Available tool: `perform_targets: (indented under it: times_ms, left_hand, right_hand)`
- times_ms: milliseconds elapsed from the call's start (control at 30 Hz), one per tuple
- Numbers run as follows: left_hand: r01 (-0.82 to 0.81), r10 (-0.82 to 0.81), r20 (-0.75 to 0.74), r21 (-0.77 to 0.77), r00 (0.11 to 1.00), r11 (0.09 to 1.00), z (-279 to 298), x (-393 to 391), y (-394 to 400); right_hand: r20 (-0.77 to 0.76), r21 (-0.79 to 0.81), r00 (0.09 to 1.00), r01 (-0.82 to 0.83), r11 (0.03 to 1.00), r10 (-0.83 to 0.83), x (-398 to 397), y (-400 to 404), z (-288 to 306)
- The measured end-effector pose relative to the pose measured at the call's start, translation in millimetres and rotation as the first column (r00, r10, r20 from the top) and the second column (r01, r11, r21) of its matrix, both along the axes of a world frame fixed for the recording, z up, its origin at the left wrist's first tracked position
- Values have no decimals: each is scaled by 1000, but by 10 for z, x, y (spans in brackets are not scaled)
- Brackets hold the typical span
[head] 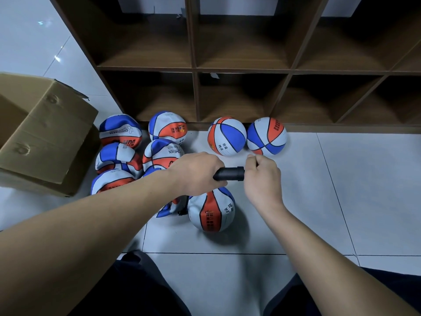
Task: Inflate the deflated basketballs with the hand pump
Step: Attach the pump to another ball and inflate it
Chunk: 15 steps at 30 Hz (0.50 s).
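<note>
Your left hand [196, 173] grips the black hand pump [229, 174] barrel; your right hand [262, 176] curls around its handle end, above a partly inflated basketball [211, 210].

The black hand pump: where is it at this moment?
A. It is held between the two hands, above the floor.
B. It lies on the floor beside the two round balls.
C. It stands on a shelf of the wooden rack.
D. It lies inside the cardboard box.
A: the left hand grips the barrel of the black hand pump, and the right hand holds its other end.
</note>
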<state>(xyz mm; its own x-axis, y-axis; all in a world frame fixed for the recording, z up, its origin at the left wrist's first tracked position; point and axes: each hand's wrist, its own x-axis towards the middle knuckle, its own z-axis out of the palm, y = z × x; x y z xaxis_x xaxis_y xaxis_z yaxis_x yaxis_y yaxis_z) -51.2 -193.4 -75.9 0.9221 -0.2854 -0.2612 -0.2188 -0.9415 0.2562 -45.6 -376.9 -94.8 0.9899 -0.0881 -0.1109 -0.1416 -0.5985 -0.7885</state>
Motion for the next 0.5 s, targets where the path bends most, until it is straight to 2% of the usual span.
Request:
perform_targets:
  times_ms: [133,300,500]
  left_hand:
    - [-17,17,-25,-2,1000,1000,-13,14,97]
    - [-69,71,-41,41,997,997,39,27,293]
    - [-70,72,-21,90,997,994,87,22,280]
  right_hand:
    - [13,-3,998,58,998,-58,137,-169,0]
    - [-45,68,964,266,961,-264,329,-509,24]
    - [-29,119,958,285,951,-284,296,-422,-4]
